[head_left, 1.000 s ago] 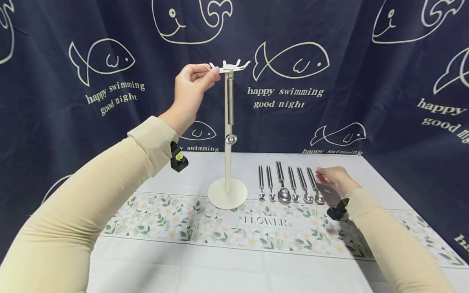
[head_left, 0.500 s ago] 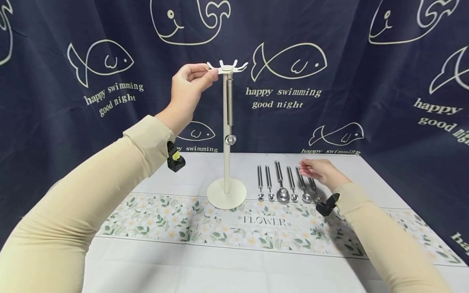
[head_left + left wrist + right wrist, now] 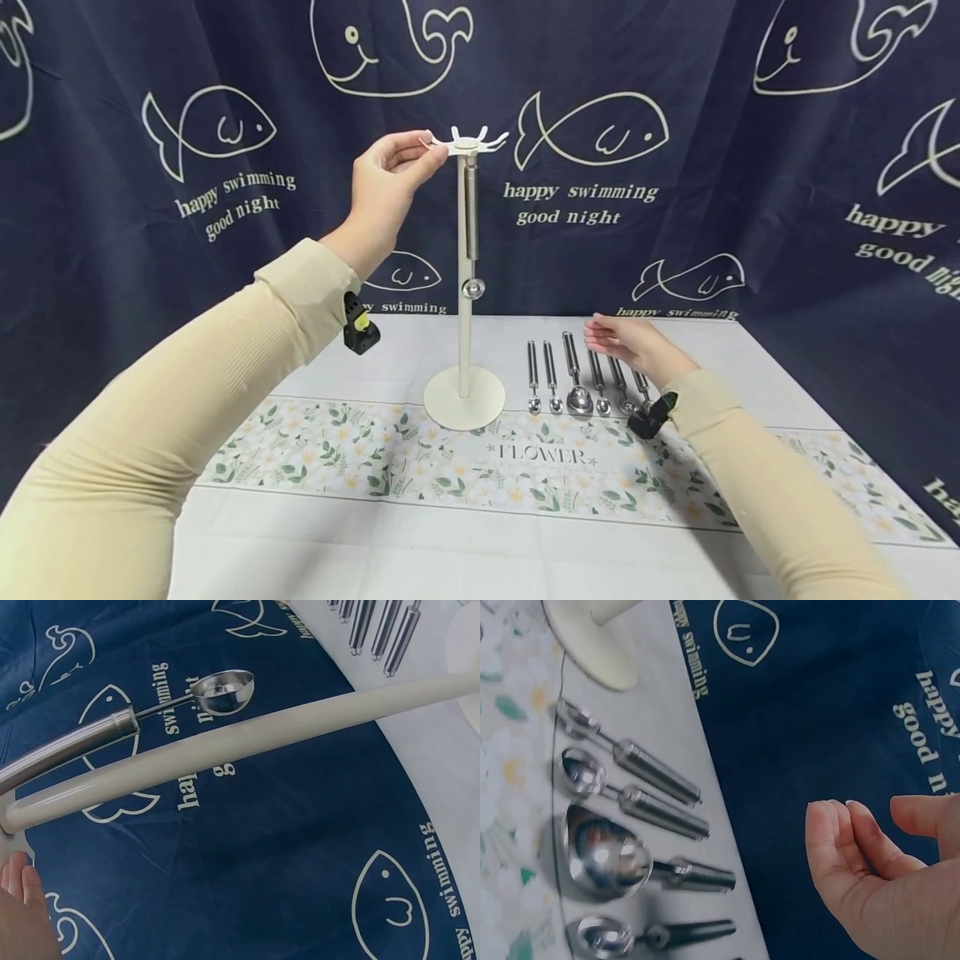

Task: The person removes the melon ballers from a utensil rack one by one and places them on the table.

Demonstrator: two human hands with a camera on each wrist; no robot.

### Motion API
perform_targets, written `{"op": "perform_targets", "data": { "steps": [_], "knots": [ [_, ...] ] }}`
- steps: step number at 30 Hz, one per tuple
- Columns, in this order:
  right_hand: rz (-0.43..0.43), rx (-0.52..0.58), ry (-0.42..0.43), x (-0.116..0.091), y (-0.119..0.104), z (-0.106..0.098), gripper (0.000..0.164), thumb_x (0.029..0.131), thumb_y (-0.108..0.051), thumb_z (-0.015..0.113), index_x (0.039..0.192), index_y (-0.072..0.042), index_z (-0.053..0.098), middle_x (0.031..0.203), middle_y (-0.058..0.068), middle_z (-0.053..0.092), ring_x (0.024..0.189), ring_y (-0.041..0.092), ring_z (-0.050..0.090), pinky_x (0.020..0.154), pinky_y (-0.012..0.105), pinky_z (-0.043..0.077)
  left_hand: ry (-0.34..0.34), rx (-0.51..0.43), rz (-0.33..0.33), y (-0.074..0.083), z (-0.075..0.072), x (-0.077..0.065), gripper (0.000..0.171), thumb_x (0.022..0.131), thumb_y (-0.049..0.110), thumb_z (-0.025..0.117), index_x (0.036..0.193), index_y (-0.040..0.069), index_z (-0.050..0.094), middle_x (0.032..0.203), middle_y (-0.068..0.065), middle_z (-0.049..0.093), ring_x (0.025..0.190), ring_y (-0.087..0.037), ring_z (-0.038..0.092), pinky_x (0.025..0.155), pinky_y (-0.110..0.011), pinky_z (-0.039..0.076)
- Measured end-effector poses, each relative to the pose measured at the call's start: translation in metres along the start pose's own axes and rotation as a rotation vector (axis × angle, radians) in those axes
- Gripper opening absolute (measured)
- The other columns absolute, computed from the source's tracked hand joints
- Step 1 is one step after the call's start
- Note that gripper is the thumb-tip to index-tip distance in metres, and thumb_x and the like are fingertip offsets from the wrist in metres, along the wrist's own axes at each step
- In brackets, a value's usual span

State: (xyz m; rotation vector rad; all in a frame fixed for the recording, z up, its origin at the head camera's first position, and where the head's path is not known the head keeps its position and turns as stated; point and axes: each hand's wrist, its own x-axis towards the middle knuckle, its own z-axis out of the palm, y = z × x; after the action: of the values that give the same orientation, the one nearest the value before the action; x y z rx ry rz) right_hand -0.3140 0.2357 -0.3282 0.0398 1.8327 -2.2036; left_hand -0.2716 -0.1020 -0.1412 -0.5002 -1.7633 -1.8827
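A cream stand point(image 3: 464, 333) with a round base has a ring of white hooks point(image 3: 467, 145) on top. My left hand point(image 3: 384, 187) pinches one hook on the left side between thumb and fingers. From a front hook hangs a steel scoop point(image 3: 472, 217), its small bowl point(image 3: 223, 693) down beside the pole. My right hand point(image 3: 633, 343) hovers over the row of metal scoops, fingers loosely bent, nothing between them in the right wrist view. Closest below it lie a small scoop point(image 3: 598, 379) and the large scoop point(image 3: 607, 859). The hand partly covers the rightmost scoops.
Two small scoops point(image 3: 533, 375) lie at the row's left end, handles away from me. A floral runner point(image 3: 450, 467) crosses the white table point(image 3: 420, 542). Behind hangs a dark blue curtain point(image 3: 315, 167) with fish drawings.
My right hand has moved left along the row, from beside the rightmost scoop to above the middle ones, rising slightly. My left hand keeps its pinch on the hook.
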Motion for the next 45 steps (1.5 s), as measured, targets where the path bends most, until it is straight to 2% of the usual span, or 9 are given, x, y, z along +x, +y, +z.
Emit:
{"op": "perform_targets", "data": {
  "steps": [8,12,16,21,25,28,33,40,45],
  "knots": [
    [-0.034,0.044,-0.022,0.003,-0.012,0.015,0.029,0.102,-0.011,0.047,0.082,-0.006,0.067,0.077,0.005,0.069,0.074,0.011,0.069,0.08,0.023,0.06,0.014,0.008,-0.003,0.0,0.0,0.0,0.036,0.081,0.011,0.078,0.113,-0.001,0.066,0.098,-0.001,0.068,0.095,-0.014,0.065,0.096,-0.02,0.052],
    [-0.034,0.049,-0.007,0.002,-0.019,0.025,0.021,0.101,-0.011,0.049,0.09,-0.003,0.065,0.078,0.005,0.07,0.078,0.012,0.07,0.083,0.023,0.059,0.02,0.011,0.0,0.0,0.0,0.0,0.036,0.081,0.011,0.078,0.112,-0.002,0.066,0.1,-0.003,0.069,0.096,-0.015,0.067,0.096,-0.02,0.052],
    [-0.048,0.057,0.001,0.001,-0.026,0.035,0.014,0.101,-0.011,0.051,0.104,0.0,0.059,0.082,0.006,0.069,0.082,0.014,0.07,0.087,0.024,0.058,0.019,0.014,-0.003,0.001,0.001,-0.001,0.036,0.081,0.011,0.078,0.112,-0.001,0.066,0.103,-0.005,0.069,0.097,-0.015,0.067,0.096,-0.02,0.052],
    [-0.103,0.011,-0.01,-0.002,-0.032,0.048,0.032,0.1,-0.011,0.052,0.127,0.006,0.049,0.085,0.004,0.068,0.084,0.013,0.069,0.089,0.023,0.057,0.02,0.011,-0.007,0.0,0.001,-0.001,0.035,0.081,0.012,0.078,0.111,-0.001,0.066,0.105,-0.006,0.069,0.097,-0.015,0.067,0.096,-0.02,0.052],
    [-0.169,-0.042,-0.012,-0.007,-0.038,0.06,0.045,0.099,-0.013,0.055,0.138,0.006,0.041,0.087,0.003,0.069,0.084,0.012,0.069,0.086,0.022,0.058,0.021,0.001,-0.005,0.0,0.002,-0.001,0.034,0.081,0.011,0.079,0.11,-0.001,0.066,0.104,-0.006,0.069,0.096,-0.015,0.067,0.096,-0.02,0.052],
    [-0.205,-0.037,-0.022,-0.01,-0.043,0.07,0.046,0.097,-0.015,0.06,0.137,0.002,0.043,0.09,0.004,0.069,0.086,0.014,0.069,0.088,0.024,0.057,0.024,-0.015,-0.004,0.001,0.002,-0.002,0.033,0.08,0.01,0.079,0.109,-0.001,0.066,0.102,-0.005,0.069,0.095,-0.015,0.067,0.095,-0.021,0.053],
    [-0.24,-0.039,-0.055,-0.017,-0.05,0.088,0.037,0.097,-0.015,0.06,0.13,-0.001,0.049,0.096,0.005,0.069,0.09,0.015,0.069,0.093,0.027,0.056,0.029,-0.025,0.001,0.001,0.002,-0.001,0.034,0.08,0.009,0.079,0.109,-0.002,0.066,0.097,-0.003,0.069,0.093,-0.015,0.067,0.095,-0.021,0.053],
    [-0.289,-0.028,-0.095,-0.023,-0.06,0.114,0.045,0.097,-0.015,0.06,0.135,0.005,0.047,0.102,0.007,0.067,0.095,0.017,0.068,0.092,0.027,0.056,0.033,-0.001,-0.007,0.001,0.002,-0.002,0.035,0.08,0.011,0.079,0.109,-0.001,0.066,0.093,0.0,0.068,0.093,-0.014,0.066,0.095,-0.021,0.053],
    [-0.329,-0.015,-0.112,-0.024,-0.066,0.131,0.043,0.096,-0.016,0.061,0.132,0.005,0.051,0.105,0.009,0.067,0.098,0.02,0.067,0.099,0.033,0.053,0.035,0.003,0.001,0.001,0.003,-0.002,0.035,0.08,0.011,0.079,0.11,-0.002,0.065,0.091,0.0,0.067,0.091,-0.014,0.067,0.095,-0.021,0.053]
  ]
}}
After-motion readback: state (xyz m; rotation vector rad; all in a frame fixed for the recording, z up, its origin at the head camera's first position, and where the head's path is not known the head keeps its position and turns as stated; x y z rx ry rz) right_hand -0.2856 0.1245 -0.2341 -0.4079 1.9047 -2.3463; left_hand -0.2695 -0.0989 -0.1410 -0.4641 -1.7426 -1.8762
